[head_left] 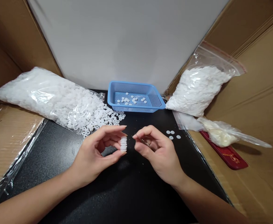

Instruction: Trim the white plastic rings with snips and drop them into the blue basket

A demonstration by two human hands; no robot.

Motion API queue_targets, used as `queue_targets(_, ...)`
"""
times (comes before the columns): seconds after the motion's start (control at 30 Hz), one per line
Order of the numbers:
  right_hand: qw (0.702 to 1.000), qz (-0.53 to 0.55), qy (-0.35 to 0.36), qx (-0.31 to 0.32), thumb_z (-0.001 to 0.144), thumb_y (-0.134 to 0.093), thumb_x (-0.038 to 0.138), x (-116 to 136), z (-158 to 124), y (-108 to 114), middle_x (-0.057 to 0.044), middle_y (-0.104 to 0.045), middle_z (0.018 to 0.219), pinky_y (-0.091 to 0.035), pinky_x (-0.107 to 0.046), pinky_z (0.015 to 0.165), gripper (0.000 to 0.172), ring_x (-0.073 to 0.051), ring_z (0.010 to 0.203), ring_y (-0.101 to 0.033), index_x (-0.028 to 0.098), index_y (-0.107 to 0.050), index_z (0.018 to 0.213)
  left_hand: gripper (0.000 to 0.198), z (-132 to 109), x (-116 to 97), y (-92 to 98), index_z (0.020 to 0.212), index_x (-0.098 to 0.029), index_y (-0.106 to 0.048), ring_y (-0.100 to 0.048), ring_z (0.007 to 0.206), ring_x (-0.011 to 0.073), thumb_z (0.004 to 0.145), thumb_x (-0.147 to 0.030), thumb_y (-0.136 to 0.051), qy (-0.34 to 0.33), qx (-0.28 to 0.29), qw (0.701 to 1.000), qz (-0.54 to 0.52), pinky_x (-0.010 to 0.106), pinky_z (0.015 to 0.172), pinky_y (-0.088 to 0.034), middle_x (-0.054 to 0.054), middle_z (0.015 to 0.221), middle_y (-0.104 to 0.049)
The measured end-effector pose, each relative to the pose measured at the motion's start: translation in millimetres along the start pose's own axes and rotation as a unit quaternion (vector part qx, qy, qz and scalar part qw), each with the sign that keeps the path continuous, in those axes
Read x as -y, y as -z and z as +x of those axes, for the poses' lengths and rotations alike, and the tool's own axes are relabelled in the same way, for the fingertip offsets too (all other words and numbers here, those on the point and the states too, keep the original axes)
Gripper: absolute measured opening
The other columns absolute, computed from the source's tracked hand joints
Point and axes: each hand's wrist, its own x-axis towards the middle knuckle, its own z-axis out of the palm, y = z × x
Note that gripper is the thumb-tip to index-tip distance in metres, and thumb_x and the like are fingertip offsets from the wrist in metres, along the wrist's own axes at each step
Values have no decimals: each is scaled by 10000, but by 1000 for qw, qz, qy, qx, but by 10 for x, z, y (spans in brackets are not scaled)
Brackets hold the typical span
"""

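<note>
Between the thumb and fingers of my left hand (pixel 96 155) is a short upright stack of white plastic rings (pixel 123 144). To its right, across a small gap, my right hand (pixel 158 152) is closed in a pinch around a thin, dark metal-looking tool (pixel 147 143); most of it is hidden by the fingers, so its kind cannot be made out. Loose white rings (pixel 108 116) spill over the black table beyond my left hand. Several small white discs (pixel 171 137) lie just right of my right hand.
A blue plastic basket (pixel 136 109) with scattered white pieces stands at the back. The left holds a big clear bag of rings (pixel 40 93); another bag of white pieces (pixel 197 90) leans at right. Near it are a smaller bag (pixel 222 133) and a red case (pixel 234 160). Cardboard walls flank the table.
</note>
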Motion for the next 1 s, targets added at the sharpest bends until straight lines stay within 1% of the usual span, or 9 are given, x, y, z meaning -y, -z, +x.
queue_targets(0.07,998,-18,24,48,964,-667,433,47,5,31,-4,-657,833,-496,-202,621,236,-115,718,-616,197,-668,969,497,2,-3,9,1231,-320,-697,-715,912,78,810,-74,-792,-2,-6,1000,1,128,819,-602,-11,1050,-737)
queue_targets(0.13,992,-66,58,88,1003,-617,378,96,16,70,-14,-673,847,-483,-206,604,211,-108,692,-603,184,-699,1018,496,6,-3,19,1237,-314,-698,-719,923,82,813,-71,-787,-13,-11,1000,8,130,832,-601,-6,1053,-739)
queue_targets(0.17,987,-95,82,98,1008,-616,336,115,21,91,-18,-682,848,-480,-209,598,188,-107,684,-604,177,-711,1036,498,8,-2,23,1242,-313,-697,-720,932,84,817,-67,-780,-21,-12,1000,13,131,837,-600,-3,1056,-740)
queue_targets(0.3,960,-183,191,96,972,-673,195,146,37,162,-45,-722,874,-531,-228,671,117,-129,758,-668,146,-730,1061,515,13,4,29,1265,-322,-685,-716,958,87,829,-59,-761,-34,-10,999,30,132,838,-599,-2,1077,-738)
queue_targets(0.37,949,-209,216,92,956,-686,155,142,39,182,-53,-730,873,-546,-230,688,106,-131,763,-680,131,-729,1050,522,15,5,30,1272,-329,-678,-711,964,83,831,-64,-762,-36,-9,999,31,127,834,-597,-5,1083,-732)
queue_targets(0.47,942,-229,227,89,948,-692,142,132,39,187,-53,-730,852,-549,-233,667,92,-130,730,-676,126,-729,1030,519,19,4,34,1277,-329,-674,-705,961,77,837,-67,-759,-40,-7,999,31,121,834,-591,-6,1083,-725)
queue_targets(0.67,939,-238,237,78,952,-684,156,126,37,151,-58,-716,831,-550,-239,655,107,-137,721,-671,107,-733,1034,515,18,-1,46,1282,-322,-669,-703,948,77,841,-71,-757,-41,-4,999,35,130,840,-589,-7,1074,-728)
queue_targets(0.87,938,-245,231,82,948,-691,163,145,41,144,-50,-723,828,-556,-256,633,104,-148,707,-676,154,-734,1042,505,1,-10,40,1282,-286,-672,-714,945,104,835,-67,-760,-50,-1,998,44,160,827,-603,22,1062,-732)
queue_targets(1.0,931,-260,242,83,959,-681,176,141,35,132,-58,-717,816,-542,-266,613,102,-155,695,-666,151,-729,1044,479,1,-11,38,1273,-243,-671,-723,932,137,833,-77,-761,-53,-2,997,51,199,801,-620,54,1052,-738)
